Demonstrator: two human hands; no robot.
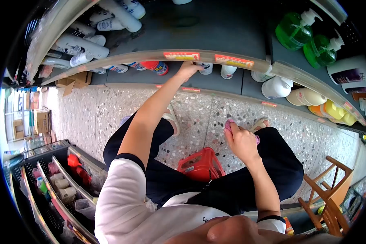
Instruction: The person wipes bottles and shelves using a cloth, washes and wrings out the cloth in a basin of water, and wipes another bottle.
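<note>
My left hand [188, 70] reaches under the lip of the upper shelf onto the lower one. Its thumb points right, at or against a white bottle [206, 68]; the other fingers are mostly hidden by the shelf edge, so a grip cannot be made out. Just left of this hand lies a red and blue bottle [155, 67] marked 84. Over the floor near my knee, my right hand [242, 142] is closed around a crumpled pink cloth [229, 124], which sticks out on both sides of the fist.
A red plastic basket or stool [201, 162] sits between my legs. Green pump bottles [293, 31] stand on the upper shelf at right, white bottles [81, 45] lie at left. A wooden stool [328, 195] is at lower right, a shelf rack [65, 183] at lower left.
</note>
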